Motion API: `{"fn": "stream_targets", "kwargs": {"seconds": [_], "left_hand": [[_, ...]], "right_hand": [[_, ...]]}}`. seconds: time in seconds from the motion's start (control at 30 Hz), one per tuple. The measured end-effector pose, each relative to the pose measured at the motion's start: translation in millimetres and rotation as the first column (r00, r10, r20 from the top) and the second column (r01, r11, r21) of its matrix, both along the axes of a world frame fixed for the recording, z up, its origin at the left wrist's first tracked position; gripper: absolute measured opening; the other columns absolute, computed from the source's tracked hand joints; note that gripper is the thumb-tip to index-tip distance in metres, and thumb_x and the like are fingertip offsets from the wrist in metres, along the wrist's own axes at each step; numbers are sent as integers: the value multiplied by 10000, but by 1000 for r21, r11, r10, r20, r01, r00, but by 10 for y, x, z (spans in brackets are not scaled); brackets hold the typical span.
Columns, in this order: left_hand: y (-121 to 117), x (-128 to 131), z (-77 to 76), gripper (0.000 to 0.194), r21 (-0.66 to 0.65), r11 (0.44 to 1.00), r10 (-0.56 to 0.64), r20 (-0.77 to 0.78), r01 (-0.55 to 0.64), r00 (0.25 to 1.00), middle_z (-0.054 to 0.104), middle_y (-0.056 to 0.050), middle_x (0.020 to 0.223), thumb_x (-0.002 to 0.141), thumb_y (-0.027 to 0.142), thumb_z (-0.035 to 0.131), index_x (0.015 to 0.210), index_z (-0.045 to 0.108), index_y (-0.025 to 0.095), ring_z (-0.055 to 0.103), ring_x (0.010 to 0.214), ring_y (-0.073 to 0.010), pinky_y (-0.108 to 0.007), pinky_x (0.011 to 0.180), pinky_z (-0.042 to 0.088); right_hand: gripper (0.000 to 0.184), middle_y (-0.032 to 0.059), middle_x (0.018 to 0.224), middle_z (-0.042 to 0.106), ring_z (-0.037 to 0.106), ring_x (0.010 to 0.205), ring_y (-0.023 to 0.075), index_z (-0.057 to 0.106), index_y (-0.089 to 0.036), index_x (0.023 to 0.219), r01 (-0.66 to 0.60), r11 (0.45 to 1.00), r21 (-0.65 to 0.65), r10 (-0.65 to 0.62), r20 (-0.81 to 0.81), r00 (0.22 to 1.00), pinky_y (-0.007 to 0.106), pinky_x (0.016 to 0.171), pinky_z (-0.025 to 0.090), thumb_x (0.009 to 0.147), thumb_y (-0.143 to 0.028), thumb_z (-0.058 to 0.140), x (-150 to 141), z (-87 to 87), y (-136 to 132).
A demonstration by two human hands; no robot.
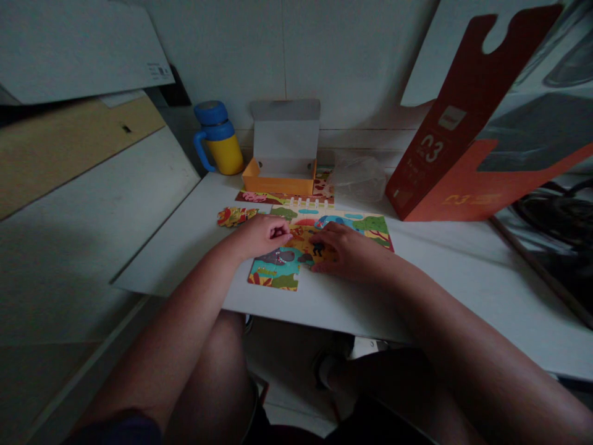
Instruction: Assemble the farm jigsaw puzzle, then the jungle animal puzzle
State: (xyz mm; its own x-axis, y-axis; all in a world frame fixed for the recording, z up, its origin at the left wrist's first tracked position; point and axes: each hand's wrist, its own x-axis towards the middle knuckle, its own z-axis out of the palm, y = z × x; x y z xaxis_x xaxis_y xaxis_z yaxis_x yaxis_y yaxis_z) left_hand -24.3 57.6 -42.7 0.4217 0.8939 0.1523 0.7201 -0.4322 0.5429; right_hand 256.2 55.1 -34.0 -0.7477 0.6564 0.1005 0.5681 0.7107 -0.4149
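Observation:
A partly assembled jigsaw puzzle (277, 270) with colourful cartoon animals lies on the white table. My right hand (345, 250) rests on its middle, thumb and fingers apart, with picture showing between them. Over the puzzle's left part, my left hand (266, 236) is closed, its fingers curled together; whether a piece is inside them is hidden. A small pile of loose puzzle pieces (235, 216) sits just beyond my left wrist. The puzzle's lower edge is uneven, with its lower left section reaching nearest to me.
Behind the puzzle stands an open orange box (279, 184), lid raised, on a printed picture sheet (259, 197). A blue and yellow mug (222, 145) stands back left, clear plastic (359, 179) to the box's right. A tall red-orange carton (445, 167) rises at right.

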Motion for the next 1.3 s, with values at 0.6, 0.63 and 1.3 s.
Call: {"fn": "stream_targets", "kwargs": {"seconds": [0.6, 0.63, 1.3], "left_hand": [[-24, -19, 17, 153, 29, 1000, 10, 15, -10, 1000, 635, 30, 671, 945, 287, 689, 815, 701, 207, 521, 594, -121, -272, 593, 358], [-17, -29, 15, 152, 42, 999, 25, 23, -26, 999, 647, 26, 685, 947, 291, 686, 822, 701, 207, 536, 606, -125, -272, 596, 367], [232, -1117, -99, 551, 113, 609, 783, -248, -785, 571, 741, -202, 1131, 835, 681, 745, 1053, 770, 176, 686, 1067, -360, -435, 969, 542]], "right_hand": [[439, 134, 1228, 760, 710, 1026, 291, 772, -235, 1277, 100, 994, -42, -98, 38, 994, 377, 895, 534, 901, -457, 806, 62, 36, 35], [428, 131, 1225, 760, 708, 1023, 289, 773, -237, 1266, 101, 994, -37, -100, 39, 994, 369, 880, 530, 902, -461, 803, 59, 40, 31], [300, 81, 936, 768, 631, 730, 185, 799, -204, 1040, 263, 964, 42, -258, -101, 961, 304, 661, 432, 1001, -422, 597, 201, 125, 132]]}}
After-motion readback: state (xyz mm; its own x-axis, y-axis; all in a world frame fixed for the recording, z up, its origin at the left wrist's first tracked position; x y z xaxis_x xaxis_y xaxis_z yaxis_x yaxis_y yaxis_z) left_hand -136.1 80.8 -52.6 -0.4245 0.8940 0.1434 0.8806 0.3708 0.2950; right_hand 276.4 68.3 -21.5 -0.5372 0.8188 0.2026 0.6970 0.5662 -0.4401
